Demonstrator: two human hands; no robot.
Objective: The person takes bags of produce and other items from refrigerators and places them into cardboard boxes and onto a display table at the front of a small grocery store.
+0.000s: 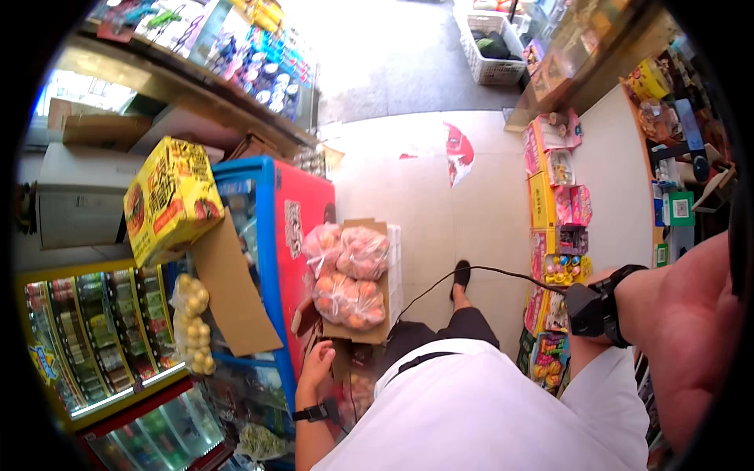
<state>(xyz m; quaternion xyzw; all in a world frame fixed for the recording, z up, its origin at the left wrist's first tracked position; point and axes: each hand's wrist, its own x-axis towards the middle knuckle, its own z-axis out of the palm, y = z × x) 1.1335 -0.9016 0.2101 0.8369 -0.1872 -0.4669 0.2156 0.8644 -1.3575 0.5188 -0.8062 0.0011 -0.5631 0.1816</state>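
My left hand (pixel 316 366) is low beside the red side of a blue-framed cooler (pixel 272 259), its fingers loosely stretched and nothing in them. Just beyond it, clear plastic bags of pinkish-orange round fruit (pixel 349 300) sit on an open cardboard box (pixel 377 333). My right hand (pixel 695 337) is raised close at the right rim, where its fingers are cut off from sight. A black strap with a small device (pixel 591 308) goes round the right wrist, and a cable runs from it. Another strapped device (pixel 316 411) is on my left wrist.
A yellow printed carton (pixel 173 202), a flat cardboard piece (pixel 234 286) and bagged yellow fruit (pixel 192 323) rest atop the cooler. Drinks fridges (pixel 102 334) stand at left. Boxed sweets (pixel 542 200) line the right side. A white crate (pixel 493 72) stands by the doorway.
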